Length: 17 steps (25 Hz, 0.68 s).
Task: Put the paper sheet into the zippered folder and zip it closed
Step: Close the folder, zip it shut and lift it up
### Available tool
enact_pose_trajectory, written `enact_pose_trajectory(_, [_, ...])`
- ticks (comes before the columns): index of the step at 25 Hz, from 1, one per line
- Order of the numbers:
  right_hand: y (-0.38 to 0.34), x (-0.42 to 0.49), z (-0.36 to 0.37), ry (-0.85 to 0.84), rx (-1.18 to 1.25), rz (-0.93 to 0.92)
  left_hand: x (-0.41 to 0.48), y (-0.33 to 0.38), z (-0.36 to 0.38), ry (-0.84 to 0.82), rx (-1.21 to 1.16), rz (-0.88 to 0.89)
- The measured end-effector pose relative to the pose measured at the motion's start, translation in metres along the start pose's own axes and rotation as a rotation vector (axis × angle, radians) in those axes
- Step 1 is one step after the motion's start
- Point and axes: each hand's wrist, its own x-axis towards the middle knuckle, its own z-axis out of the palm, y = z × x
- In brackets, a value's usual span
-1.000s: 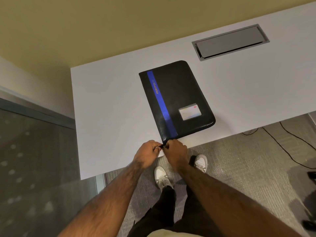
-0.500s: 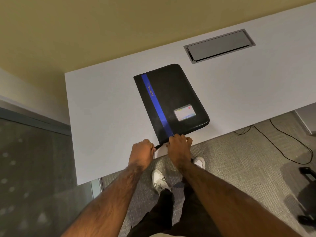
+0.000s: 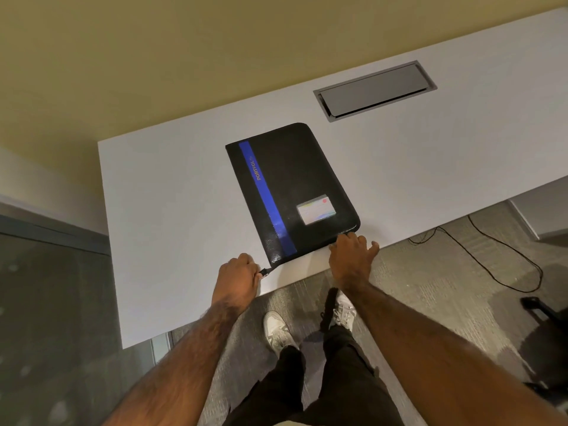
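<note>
A black zippered folder [image 3: 295, 192] with a blue stripe and a small card window lies flat and closed-looking on the white desk [image 3: 172, 210], its near edge close to the desk's front edge. My left hand [image 3: 238, 279] is at the folder's near left corner, fingers pinched on a short black tab there [image 3: 265, 273]. My right hand [image 3: 350, 256] is at the folder's near right corner, fingertips on its edge; the zip pull is hidden under them. No paper sheet is in sight.
A grey metal cable hatch [image 3: 375, 90] is set into the desk behind the folder. The desk's front edge runs just under my hands. Below are grey carpet, black cables [image 3: 479, 256] and my white shoes [image 3: 278, 332].
My right hand has slid right along the folder's near edge, from the left corner to the right corner. My left hand has stayed at the left corner on the tab.
</note>
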Motion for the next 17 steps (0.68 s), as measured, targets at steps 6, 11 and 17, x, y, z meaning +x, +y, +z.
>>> enact_pose_trajectory(6, [0.028,0.025,-0.019,0.003,-0.106,-0.045,-0.001,0.004,0.001,-0.098,0.029,-0.026])
enact_pose_trajectory(11, [0.047,0.029,-0.014,-0.021,-0.139,-0.19,0.004,0.013,-0.005,-0.137,0.091,-0.04])
enact_pose_trajectory(17, [0.035,0.022,-0.006,-0.078,0.134,-0.107,0.001,0.043,-0.002,-0.086,-0.012,-0.106])
